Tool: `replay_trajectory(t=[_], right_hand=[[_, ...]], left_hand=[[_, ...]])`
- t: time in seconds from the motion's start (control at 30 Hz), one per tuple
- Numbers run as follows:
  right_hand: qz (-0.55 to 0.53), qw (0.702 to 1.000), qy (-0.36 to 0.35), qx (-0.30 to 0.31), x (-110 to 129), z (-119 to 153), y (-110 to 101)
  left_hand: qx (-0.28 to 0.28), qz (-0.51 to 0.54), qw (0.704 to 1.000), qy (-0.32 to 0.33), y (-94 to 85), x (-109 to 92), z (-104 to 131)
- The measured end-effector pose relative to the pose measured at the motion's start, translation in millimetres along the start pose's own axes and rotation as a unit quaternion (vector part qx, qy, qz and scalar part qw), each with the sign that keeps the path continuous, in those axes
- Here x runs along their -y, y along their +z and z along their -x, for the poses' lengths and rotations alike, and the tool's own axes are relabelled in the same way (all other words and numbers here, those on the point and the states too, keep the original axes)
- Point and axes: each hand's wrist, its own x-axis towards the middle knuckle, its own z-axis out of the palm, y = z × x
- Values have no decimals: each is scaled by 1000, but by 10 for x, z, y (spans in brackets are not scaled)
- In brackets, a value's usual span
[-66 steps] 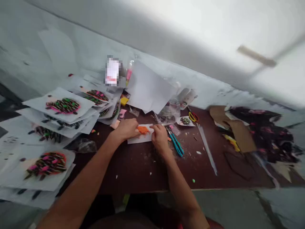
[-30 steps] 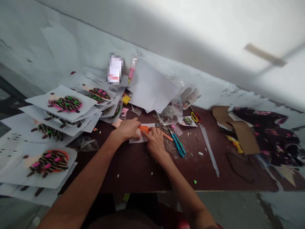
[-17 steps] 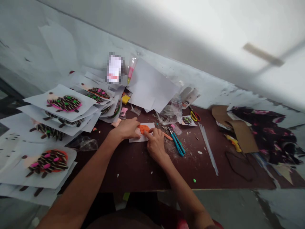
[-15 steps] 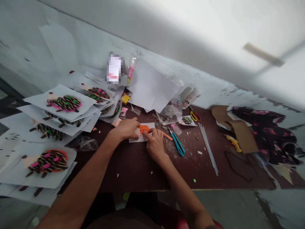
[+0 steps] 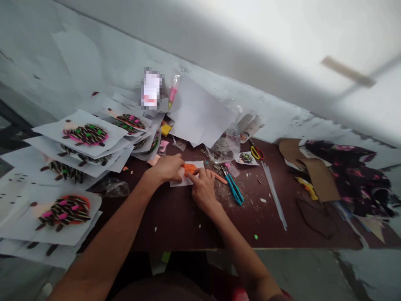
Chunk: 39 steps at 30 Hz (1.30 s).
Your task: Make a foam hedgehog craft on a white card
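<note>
A small white card (image 5: 177, 183) lies on the dark brown table, with a flattened patch of orange modelling clay (image 5: 189, 168) on it and a paler pinkish patch at its left. My left hand (image 5: 169, 169) rests over the card's left side, thumb and fingers apart, holding it down. My right hand (image 5: 204, 188) is at the card's lower right, index finger stretched out onto the clay's lower edge, other fingers loosely bent. A thin orange stick-like piece (image 5: 221, 178) lies just right of this hand, beside teal-handled scissors (image 5: 234, 190).
Stacked sheets with seed-covered hedgehog pictures (image 5: 86, 133) fill the left. White paper (image 5: 200, 113), a clear plastic bag (image 5: 224, 148) and a blurred-out bright rectangle (image 5: 151, 90) stand behind. Rightward are yellow-red scissors (image 5: 257, 152), clear sticks (image 5: 274, 196), brown cardboard (image 5: 321, 177) and dark flowered cloth (image 5: 354, 179).
The right index finger has shifted slightly left along the clay's lower edge. The left hand stays in place on the card.
</note>
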Motion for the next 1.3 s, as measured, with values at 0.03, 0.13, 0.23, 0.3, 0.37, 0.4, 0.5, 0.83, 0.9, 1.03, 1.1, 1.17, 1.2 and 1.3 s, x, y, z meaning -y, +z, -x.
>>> replay_trajectory(t=[0.03, 0.13, 0.23, 0.3, 0.37, 0.4, 0.5, 0.83, 0.9, 1.03, 1.1, 1.17, 1.2, 1.3], right_hand=[[6, 1000, 1, 2, 10, 2, 7], [22, 1000, -11, 13, 56, 5, 36], [30, 999, -26, 22, 79, 1, 44], [26, 999, -33, 21, 63, -7, 27], [23, 999, -28, 9, 29, -24, 1], [26, 999, -22, 2, 10, -36, -11], [45, 999, -9, -4, -22, -84, -29], [66, 997, -14, 35, 51, -143, -17], [51, 998, -10, 21, 37, -122, -16], [43, 999, -1, 3, 48, -76, 8], [48, 999, 0, 11, 73, -64, 22], [49, 999, -2, 19, 92, -62, 25], [45, 999, -3, 23, 95, -61, 22], [24, 999, -1, 23, 79, -50, 2]], left_hand=[[0, -1, 1000, 1, -1, -1, 0], [0, -3, 1000, 3, -2, -4, -1], [0, 0, 1000, 2, 0, -7, -5], [0, 3, 1000, 0, -1, -9, -7], [2, 6, 1000, -3, -6, -12, -7], [4, 8, 1000, -4, -11, -14, -6], [9, 8, 1000, -6, -27, -21, 0], [11, 0, 1000, -1, -9, -8, -13], [11, 1, 1000, -3, -6, -7, -14], [6, 4, 1000, -1, -6, -7, -6], [4, 8, 1000, 2, -9, -5, 1], [6, 10, 1000, 7, -16, -4, 9], [7, 11, 1000, 9, -21, -3, 14], [12, 12, 1000, 6, -38, -1, 31]])
